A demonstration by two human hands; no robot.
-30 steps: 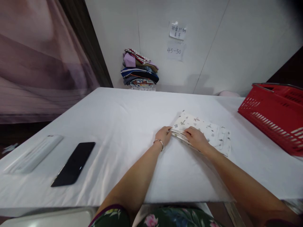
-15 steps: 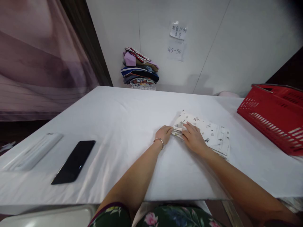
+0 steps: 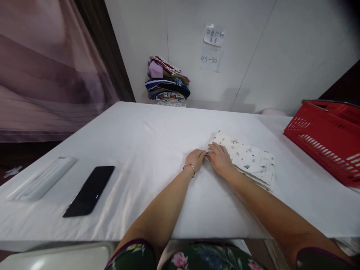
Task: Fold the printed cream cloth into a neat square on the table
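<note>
A folded white cloth with small printed figures [image 3: 247, 159] lies on the white table [image 3: 157, 142], right of centre. My left hand [image 3: 195, 158], with a bracelet on its wrist, is curled at the cloth's near left corner and pinches its edge. My right hand [image 3: 219, 159] rests on top of the same corner, fingers bent and close together, touching the left hand's fingertips.
A black phone [image 3: 90, 190] and a white flat case [image 3: 42, 178] lie at the table's left front. A red plastic basket [image 3: 326, 138] stands at the right edge. A stack of folded clothes [image 3: 167, 84] sits against the back wall, under two paper notes [image 3: 212, 47].
My right hand slid left along the cloth's near edge to its left corner, meeting the left hand. The left hand barely moved.
</note>
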